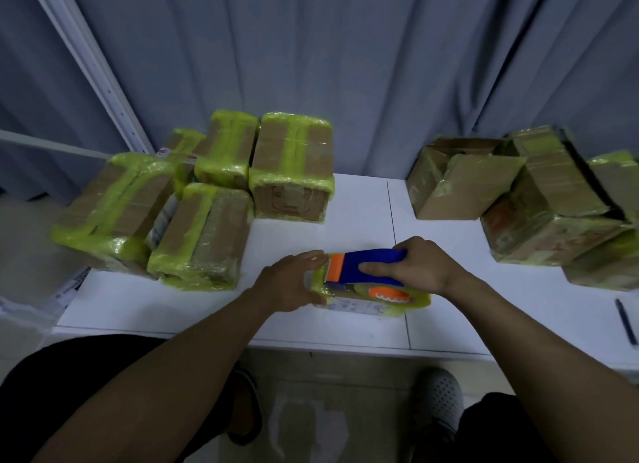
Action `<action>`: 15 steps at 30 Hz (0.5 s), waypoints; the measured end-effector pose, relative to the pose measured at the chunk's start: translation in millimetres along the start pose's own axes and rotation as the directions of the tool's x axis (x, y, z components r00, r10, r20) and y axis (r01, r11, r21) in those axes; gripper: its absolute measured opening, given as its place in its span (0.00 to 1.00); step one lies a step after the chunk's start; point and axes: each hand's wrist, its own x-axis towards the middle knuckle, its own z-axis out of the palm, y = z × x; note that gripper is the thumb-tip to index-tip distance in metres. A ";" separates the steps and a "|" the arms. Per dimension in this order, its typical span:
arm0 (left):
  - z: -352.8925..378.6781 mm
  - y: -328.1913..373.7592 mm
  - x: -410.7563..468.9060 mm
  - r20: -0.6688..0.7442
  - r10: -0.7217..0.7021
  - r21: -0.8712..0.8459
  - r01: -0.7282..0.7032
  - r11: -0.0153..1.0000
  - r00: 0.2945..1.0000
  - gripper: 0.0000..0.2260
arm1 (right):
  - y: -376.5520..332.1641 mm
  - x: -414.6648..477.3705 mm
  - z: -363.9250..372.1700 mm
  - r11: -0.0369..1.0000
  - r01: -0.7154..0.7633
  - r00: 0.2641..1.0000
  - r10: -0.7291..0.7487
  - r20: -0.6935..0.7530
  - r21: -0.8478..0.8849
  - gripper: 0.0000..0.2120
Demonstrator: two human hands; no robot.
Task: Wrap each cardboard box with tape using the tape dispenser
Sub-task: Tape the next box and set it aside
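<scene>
A small flat cardboard box with yellow-green tape on it lies near the front edge of the white table. My right hand grips the blue and orange tape dispenser, which rests on top of this box with its clear tape roll at the right. My left hand holds the box's left end, fingers spread along its side. Most of the box is hidden under the dispenser and my hands.
Several boxes wrapped in yellow-green tape are stacked at the table's back left. A pile of cardboard boxes, some with open flaps, stands at the back right. A dark pen lies at the right edge. A grey curtain hangs behind.
</scene>
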 end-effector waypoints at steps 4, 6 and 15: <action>-1.9 3.4 -1.4 0.008 0.008 0.068 -0.009 0.998 1.000 0.44 | 0.6 -3.5 -4.9 0.996 0.002 1.000 -0.002 0.004 0.085 0.26; -1.7 4.1 -2.1 -0.004 0.009 0.127 -0.008 0.992 1.000 0.44 | 2.0 -4.2 -11.8 0.997 0.013 0.999 -0.010 -0.041 0.076 0.27; 1.0 7.4 -5.9 -0.002 0.022 0.269 -0.021 0.963 1.000 0.42 | 10.1 0.9 -13.6 0.998 -0.008 1.000 0.007 -0.015 -0.066 0.28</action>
